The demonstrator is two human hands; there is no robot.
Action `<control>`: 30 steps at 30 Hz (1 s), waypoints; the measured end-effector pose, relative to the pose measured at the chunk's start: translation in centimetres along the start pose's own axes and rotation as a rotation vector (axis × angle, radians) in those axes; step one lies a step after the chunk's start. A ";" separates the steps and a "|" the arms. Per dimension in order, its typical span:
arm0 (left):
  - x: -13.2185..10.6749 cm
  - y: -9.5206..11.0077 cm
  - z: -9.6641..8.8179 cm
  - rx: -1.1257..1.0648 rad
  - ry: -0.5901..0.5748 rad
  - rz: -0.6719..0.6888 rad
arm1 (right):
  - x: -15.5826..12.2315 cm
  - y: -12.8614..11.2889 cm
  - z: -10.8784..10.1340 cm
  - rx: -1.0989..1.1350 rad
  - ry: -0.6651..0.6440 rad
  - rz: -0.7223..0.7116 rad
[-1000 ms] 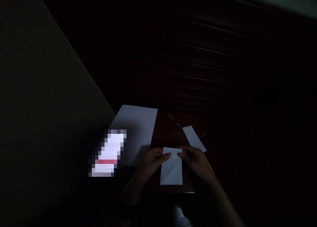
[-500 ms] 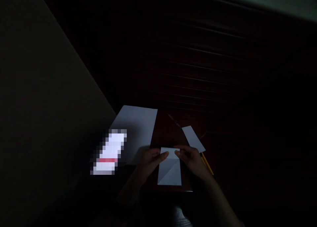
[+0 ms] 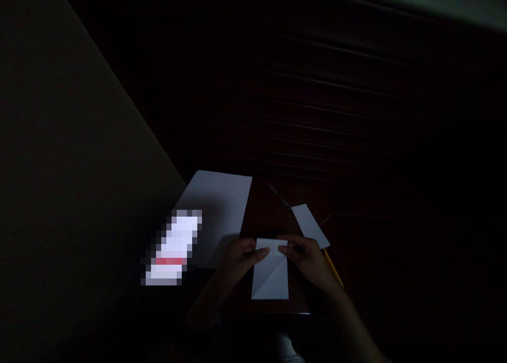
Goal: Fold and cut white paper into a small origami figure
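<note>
Head view, v. dim: left hand [image 3: 241, 258] & right hand [image 3: 306, 258] each pinched on the top edge of the creased paper [image 3: 271, 277], flat on the dark desk [image 3: 266, 215] btw them; prob. mid-fold, next needs corners kept aligned, firm press along crease.

Very dim, underexposed view; surroundings lost in deep shadow.

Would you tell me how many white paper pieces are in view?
3: a large sheet at left, a small strip at right, a creased piece held by the left hand and right hand. Darkness may hide more.
</note>
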State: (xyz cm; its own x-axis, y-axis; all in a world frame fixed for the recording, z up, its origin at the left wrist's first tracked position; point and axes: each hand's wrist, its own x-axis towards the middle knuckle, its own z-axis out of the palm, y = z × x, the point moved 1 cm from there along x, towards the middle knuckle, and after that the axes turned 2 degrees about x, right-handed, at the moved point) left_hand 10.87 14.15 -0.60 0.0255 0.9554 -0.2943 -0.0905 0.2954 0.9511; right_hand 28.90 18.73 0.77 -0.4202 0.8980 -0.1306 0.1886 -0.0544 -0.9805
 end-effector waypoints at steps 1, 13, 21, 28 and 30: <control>0.0 0.0 0.0 0.007 -0.004 0.003 | 0.0 0.0 0.0 -0.002 -0.006 -0.001; -0.2 0.3 -0.3 0.005 0.012 0.004 | -0.1 0.0 0.2 -0.016 -0.024 0.004; -0.4 0.2 -0.4 0.020 0.007 0.009 | -0.1 -0.2 0.4 -0.097 -0.032 -0.026; -0.6 0.8 -0.3 0.011 -0.049 -0.049 | -0.2 -0.3 0.1 -0.059 -0.035 0.012; -0.7 0.6 -0.3 0.032 -0.037 -0.046 | -0.3 -0.3 0.1 -0.042 -0.043 0.020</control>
State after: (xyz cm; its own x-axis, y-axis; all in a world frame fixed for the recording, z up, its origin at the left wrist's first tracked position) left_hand 10.45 13.70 0.16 0.0655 0.9402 -0.3343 -0.0563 0.3379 0.9395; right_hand 28.89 18.42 1.08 -0.4537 0.8771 -0.1575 0.2346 -0.0529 -0.9706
